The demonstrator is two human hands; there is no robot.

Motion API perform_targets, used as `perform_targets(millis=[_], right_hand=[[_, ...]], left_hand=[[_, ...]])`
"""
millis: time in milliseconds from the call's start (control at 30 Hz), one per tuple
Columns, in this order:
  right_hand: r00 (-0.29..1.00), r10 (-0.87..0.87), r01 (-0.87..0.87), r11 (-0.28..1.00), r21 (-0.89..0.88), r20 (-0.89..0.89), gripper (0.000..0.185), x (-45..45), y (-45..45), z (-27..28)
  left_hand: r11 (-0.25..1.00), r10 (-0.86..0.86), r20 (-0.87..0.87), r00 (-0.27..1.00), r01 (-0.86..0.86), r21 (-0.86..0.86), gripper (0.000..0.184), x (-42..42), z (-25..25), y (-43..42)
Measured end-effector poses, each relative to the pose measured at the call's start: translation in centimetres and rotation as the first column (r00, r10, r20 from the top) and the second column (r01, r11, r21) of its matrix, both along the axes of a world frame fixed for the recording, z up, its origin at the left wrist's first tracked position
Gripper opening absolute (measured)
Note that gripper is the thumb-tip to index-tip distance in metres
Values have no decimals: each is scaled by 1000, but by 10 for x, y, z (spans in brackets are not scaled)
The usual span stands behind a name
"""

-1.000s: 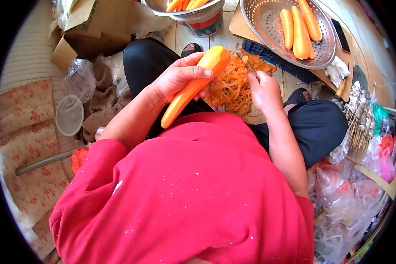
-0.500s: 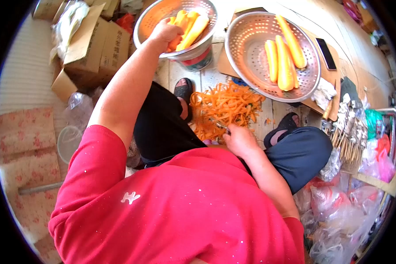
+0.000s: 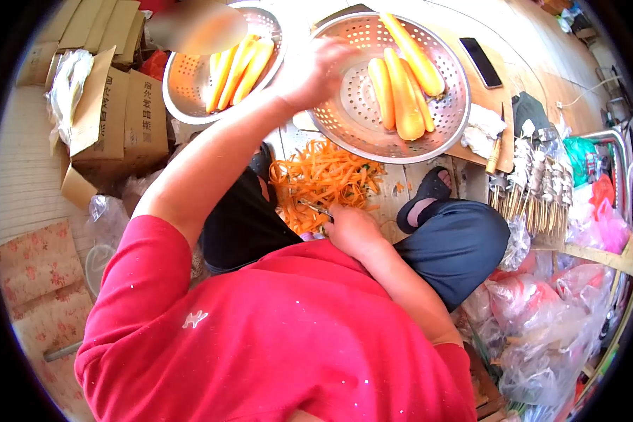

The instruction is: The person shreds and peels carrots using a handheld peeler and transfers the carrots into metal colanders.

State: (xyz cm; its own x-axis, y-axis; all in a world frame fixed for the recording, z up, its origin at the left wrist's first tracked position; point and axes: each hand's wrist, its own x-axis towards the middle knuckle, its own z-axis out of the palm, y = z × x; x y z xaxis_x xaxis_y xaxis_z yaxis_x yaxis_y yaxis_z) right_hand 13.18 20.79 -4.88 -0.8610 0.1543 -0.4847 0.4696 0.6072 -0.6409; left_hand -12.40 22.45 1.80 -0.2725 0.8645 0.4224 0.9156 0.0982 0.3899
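Red fabric of the shirt (image 3: 274, 337) fills the nearest part of my view. Past it, the right hand (image 3: 355, 228) has its fingers curled closed around a slim metal peeler (image 3: 318, 209), held just by a heap of thin orange peelings (image 3: 323, 169). Farther out, the left hand (image 3: 323, 70) is at the left side of a round perforated metal colander (image 3: 355, 105); blur hides its fingers, so I cannot tell how far open they are or whether they grip anything. Four long orange carrots (image 3: 405, 105) lie inside it; several paler orange carrots (image 3: 235, 74) lie in a second metal colander (image 3: 181, 81) to its left.
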Motion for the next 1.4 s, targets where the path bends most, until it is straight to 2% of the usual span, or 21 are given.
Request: perform_targets(millis=[67,100,133,200,333,467,533,600,633,667,800,867,900,933,1033,1100,1133,1167,1200,1267,1400], right_hand=[[1000,11,-11,999,31,6,25,1,2,6],[1000,8,-9,999,33,30,25,1,3,8],[999,4,-6,999,34,55,24,2,5,10],[999,-22,22,1000,22,-35,26,9,8,1],[992,-49,51,998,20,-114,24,16,9,8],[985,-30,34,999,17,-170,24,15,7,8],[992,-8,14,999,45,-128,24,12,9,18],[996,25,-20,998,64,-83,24,10,7,26],[994,-25,31,998,54,-107,25,11,8,27],[989,-73,79,996,40,-130,25,11,8,28],[939,-253,255,967,-24,-234,30,7,7,32],[908,-335,337,941,-38,-251,30,5,8,19],[905,-341,345,938,-32,-253,30,5,9,18],[902,-348,354,935,-23,-253,31,4,9,16],[857,-465,403,873,-273,-221,26,4,-4,17],[871,-444,377,878,-294,-210,24,5,-20,39],[872,-379,290,911,-294,-312,23,6,-28,46],[857,-312,204,936,-286,-410,23,8,-36,55],[888,-216,123,962,-243,-407,20,10,-42,70],[807,-128,-11,973,-232,-577,16,14,-56,73],[846,23,-119,982,-147,-532,13,14,-59,76]], left_hand=[[956,-293,-223,930,285,-68,55,22,-20,40],[928,-342,-345,874,256,-269,57,40,-24,51],[903,-386,-402,830,250,-351,57,53,-36,65],[820,-471,-375,798,239,-521,55,67,-49,83],[759,-551,-387,739,252,-600,52,62,-49,98],[772,-607,-418,675,376,-513,57,36,-29,90],[891,-452,-210,867,426,-156,58,32,-3,79],[982,-186,103,977,181,49,58,34,15,53],[973,-187,453,872,101,206,59,34,13,42],[946,-225,731,644,-36,323,59,33,12,29],[888,-336,929,154,-278,367,43,39,45,-46],[842,-319,942,-101,-487,233,39,46,36,-78],[856,-250,949,-191,-502,125,42,49,30,-96],[843,-129,981,-145,-538,31,48,62,34,-112],[929,-107,889,-445,-364,-71,48,60,-3,-155],[906,-169,821,-546,-415,-89,44,70,-21,-166],[887,-203,789,-580,-451,-103,44,79,-23,-168],[872,-146,816,-559,-463,-161,43,85,-23,-171],[904,-216,783,-584,-422,-65,43,85,-30,-173],[909,-167,760,-628,-397,-129,48,89,-43,-177],[912,-129,800,-586,-386,-136,54,101,-43,-182]])
